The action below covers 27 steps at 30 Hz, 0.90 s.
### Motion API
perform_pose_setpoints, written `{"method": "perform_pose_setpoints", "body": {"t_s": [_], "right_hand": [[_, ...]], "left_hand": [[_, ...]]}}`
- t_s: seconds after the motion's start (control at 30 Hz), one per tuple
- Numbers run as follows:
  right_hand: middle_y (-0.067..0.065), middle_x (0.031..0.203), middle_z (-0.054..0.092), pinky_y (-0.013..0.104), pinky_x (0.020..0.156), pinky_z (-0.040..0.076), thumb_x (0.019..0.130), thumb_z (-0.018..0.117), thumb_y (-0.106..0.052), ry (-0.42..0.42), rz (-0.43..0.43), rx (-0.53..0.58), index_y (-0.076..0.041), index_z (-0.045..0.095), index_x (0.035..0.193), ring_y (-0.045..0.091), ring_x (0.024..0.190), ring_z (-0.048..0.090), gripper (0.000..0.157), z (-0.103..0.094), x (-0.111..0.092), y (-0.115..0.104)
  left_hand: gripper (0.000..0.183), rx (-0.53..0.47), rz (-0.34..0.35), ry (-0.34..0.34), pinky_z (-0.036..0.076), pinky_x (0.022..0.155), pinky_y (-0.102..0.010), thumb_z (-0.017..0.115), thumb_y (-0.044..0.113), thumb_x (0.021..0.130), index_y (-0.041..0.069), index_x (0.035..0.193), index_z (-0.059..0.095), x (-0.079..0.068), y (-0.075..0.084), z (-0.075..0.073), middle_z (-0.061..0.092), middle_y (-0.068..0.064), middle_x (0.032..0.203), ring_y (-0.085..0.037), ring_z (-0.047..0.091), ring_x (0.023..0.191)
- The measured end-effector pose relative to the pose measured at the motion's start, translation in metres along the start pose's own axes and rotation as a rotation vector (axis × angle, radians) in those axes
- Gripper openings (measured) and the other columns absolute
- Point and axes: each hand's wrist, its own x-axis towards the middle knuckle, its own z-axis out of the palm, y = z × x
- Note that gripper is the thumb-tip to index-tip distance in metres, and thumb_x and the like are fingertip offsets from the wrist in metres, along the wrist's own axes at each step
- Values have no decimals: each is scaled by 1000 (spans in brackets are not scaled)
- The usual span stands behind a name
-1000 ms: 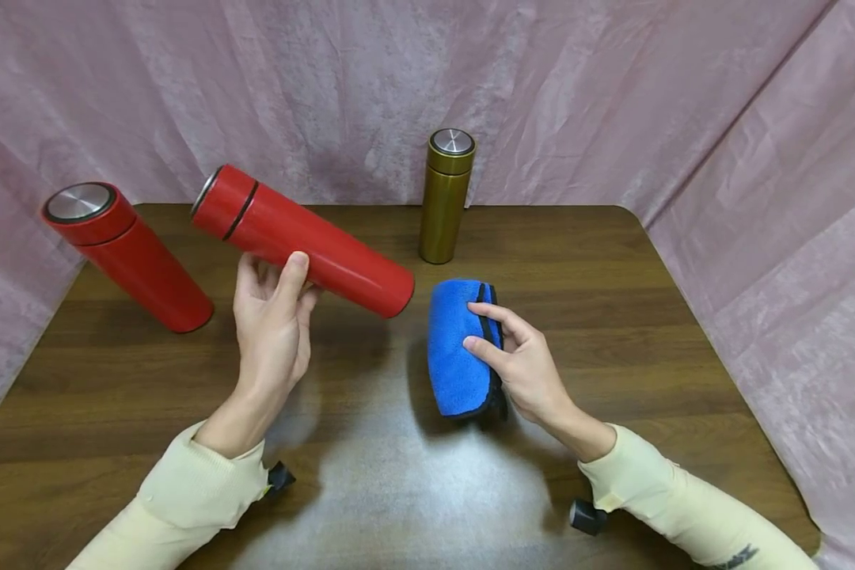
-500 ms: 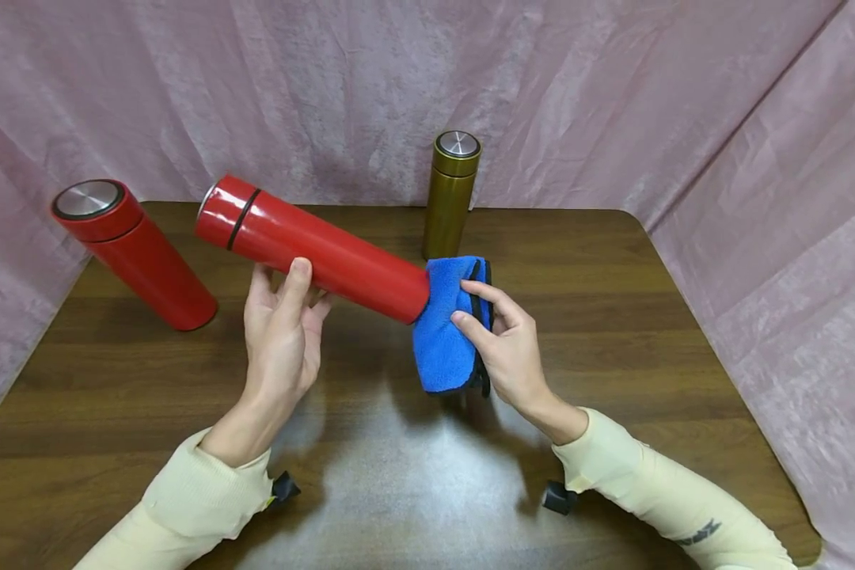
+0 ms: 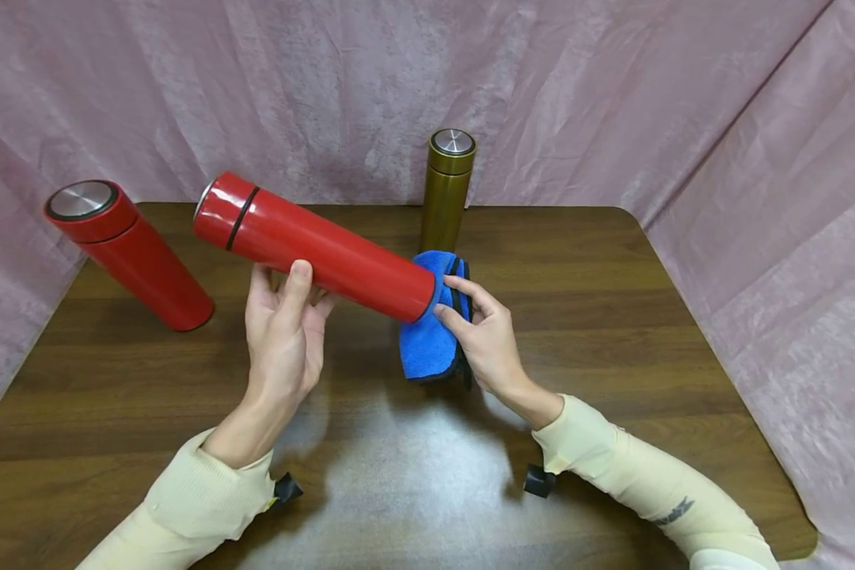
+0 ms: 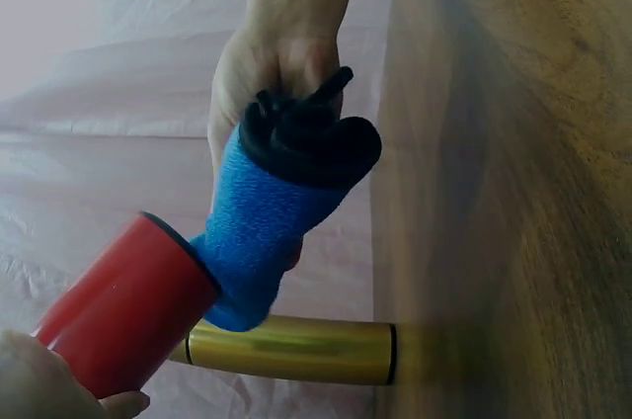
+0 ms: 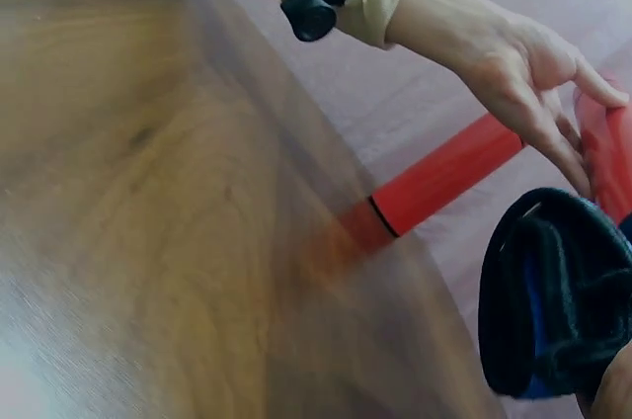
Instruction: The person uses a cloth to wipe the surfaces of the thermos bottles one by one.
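Above the table, my left hand [image 3: 285, 340] grips a red thermos flask [image 3: 321, 245] round its middle. The flask is tilted, its silver-topped lid up at the left and its base down at the right. A folded blue cloth [image 3: 427, 348] with black edging is pinched between the thumb and fingers of my right hand [image 3: 488, 336]. In the left wrist view the cloth [image 4: 262, 221] presses against the base of the red flask [image 4: 133, 300]. The right wrist view shows the cloth's rolled dark end [image 5: 553, 291]; the flask's base is mostly hidden there.
A second red thermos flask [image 3: 138, 265] stands upright at the left of the wooden table [image 3: 613, 332]. Behind the cloth stands a gold thermos flask [image 3: 446, 194], its lower part covered from view. Pink curtains [image 3: 328, 95] hang round the back and sides.
My right hand has brought the cloth leftward and slightly up until it meets the base of the held flask. My left hand and its flask have shifted slightly right.
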Motion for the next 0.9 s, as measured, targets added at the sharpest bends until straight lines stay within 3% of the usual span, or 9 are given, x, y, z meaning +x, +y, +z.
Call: {"method": "perform_pose_setpoints", "body": {"t_s": [0.23, 0.43, 0.63, 0.9], "right_hand": [[24, 135, 59, 34, 90, 60, 98, 64, 6, -49, 63, 36, 6, 56, 141, 23, 112, 65, 44, 9, -15, 7], [17, 145, 54, 28, 92, 57, 99, 64, 4, -75, 76, 18, 5, 56, 141, 20, 119, 58, 43, 12, -30, 7], [18, 149, 51, 33, 101, 54, 100, 62, 6, -87, 68, 72, 6, 54, 142, 27, 130, 53, 43, 12, -41, 0], [25, 140, 54, 40, 95, 58, 99, 63, 7, -54, 16, 90, 6, 54, 143, 30, 121, 59, 44, 10, -52, -13]], "left_hand": [[49, -6, 20, 11, 52, 94, -40, 69, 7, 99, 7, 142, 45, 3, -2, 0, 59, -15, 123, -27, 64, 105], [48, -14, 45, 30, 52, 95, -41, 69, 6, 99, 6, 141, 45, 6, -5, -1, 58, -16, 123, -28, 64, 105], [45, 8, 70, 49, 52, 98, -44, 65, 4, 101, 5, 141, 43, 9, -7, -3, 57, -18, 126, -31, 62, 109], [45, 50, 83, 84, 52, 100, -45, 61, 2, 103, 6, 143, 41, 10, -8, -7, 55, -18, 130, -33, 60, 114]]}}
